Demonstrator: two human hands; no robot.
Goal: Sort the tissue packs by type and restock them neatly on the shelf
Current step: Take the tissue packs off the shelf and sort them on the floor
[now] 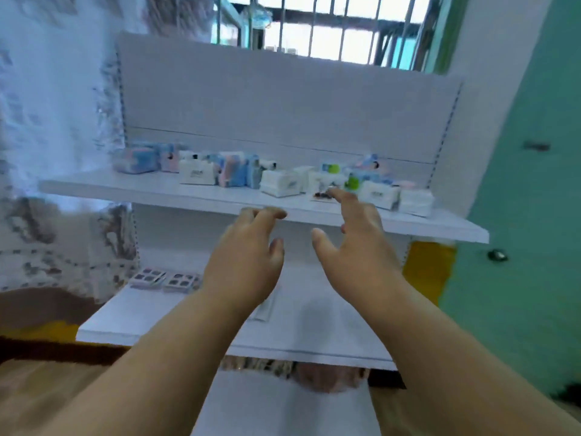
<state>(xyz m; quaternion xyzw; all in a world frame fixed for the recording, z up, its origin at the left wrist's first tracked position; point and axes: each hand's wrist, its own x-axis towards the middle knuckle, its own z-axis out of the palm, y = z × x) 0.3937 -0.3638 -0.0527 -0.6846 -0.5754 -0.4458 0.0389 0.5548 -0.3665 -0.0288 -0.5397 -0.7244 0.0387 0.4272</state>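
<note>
Left hand [251, 247]: I hold it empty, fingers loosely curled, nothing in them, level with the shelf [125, 191] edge, I judge to be ready to take a pack.
Right hand [358, 234]: released, fingers spread, forefinger reaching just short of a flat pack [323, 194] with a dark print; I cannot tell if it touches.
White packs [197, 173]: I count about five, past and to either side of my right fingertips, mixed among the others, so unsorted.
Blue-pink packs [234, 173]: at least three, beyond my left hand and further left.
Green-dot packs [351, 182]: two, just past my right forefinger.
Lower shelf [151, 313]: two flat packs [163, 280] below and left of my left wrist.
Blur: hides exact counts at the right end.
</note>
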